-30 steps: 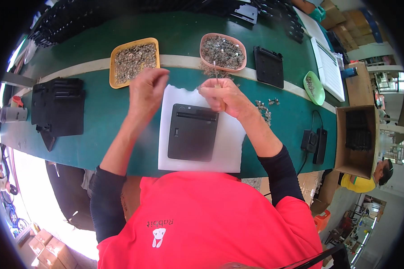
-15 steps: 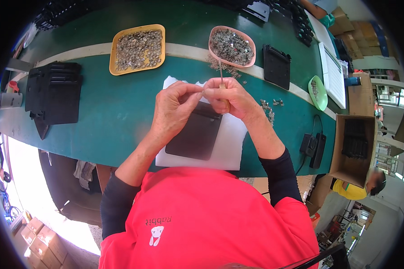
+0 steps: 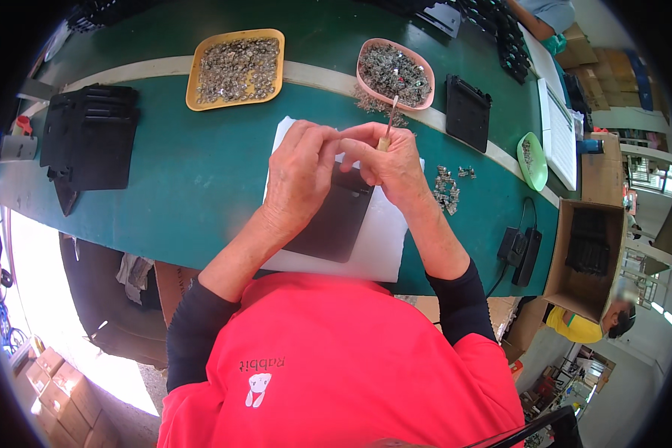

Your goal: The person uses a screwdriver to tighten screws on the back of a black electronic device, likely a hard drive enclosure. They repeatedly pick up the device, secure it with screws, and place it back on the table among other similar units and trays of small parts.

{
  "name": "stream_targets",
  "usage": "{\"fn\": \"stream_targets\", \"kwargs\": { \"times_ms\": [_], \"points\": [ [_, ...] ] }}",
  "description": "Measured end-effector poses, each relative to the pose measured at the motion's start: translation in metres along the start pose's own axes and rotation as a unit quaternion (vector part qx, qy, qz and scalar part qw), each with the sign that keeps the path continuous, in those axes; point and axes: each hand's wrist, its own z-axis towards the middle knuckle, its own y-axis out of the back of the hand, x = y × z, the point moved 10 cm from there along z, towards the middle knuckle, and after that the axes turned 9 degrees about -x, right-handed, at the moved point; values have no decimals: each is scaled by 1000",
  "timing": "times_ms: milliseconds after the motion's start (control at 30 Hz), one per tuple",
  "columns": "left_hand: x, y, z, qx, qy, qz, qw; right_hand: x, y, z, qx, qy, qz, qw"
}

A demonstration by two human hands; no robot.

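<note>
My two hands meet over a flat black plastic panel [image 3: 332,224] lying on a white foam sheet [image 3: 373,257]. My left hand [image 3: 299,175] has its fingers bent and drawn together at the tips; whatever they pinch is hidden. Fingers of my right hand [image 3: 399,168] are wrapped round a wooden-handled tool with a thin metal shaft [image 3: 392,116], which points up and away from me. The fingertips of both hands touch or nearly touch above the panel's far edge. Small metal parts [image 3: 446,196] lie loose to the right of my right hand.
Beyond my hands stand a yellow tray [image 3: 192,78] and a pink tray [image 3: 431,84], both full of small metal parts. Black plastic pieces [image 3: 89,142] sit at left, another [image 3: 467,112] at right. A green bowl [image 3: 534,175], power adapter [image 3: 511,245] and cardboard box [image 3: 621,254] are rightward.
My left hand has turned, its back now facing up and its fingers curled over. The tool in my right hand has tilted to the right. The view has shifted slightly.
</note>
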Motion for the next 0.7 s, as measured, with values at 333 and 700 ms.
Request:
{"fn": "stream_targets", "kwargs": {
  "times_ms": [333,700],
  "points": [
    [28,-11,-6,59,185,-191,962,-5,-11,-1,96,-89,89,987],
    [60,12,-37,49,385,-259,885,21,-8,0,117,98,-260,953]
  ]
}}
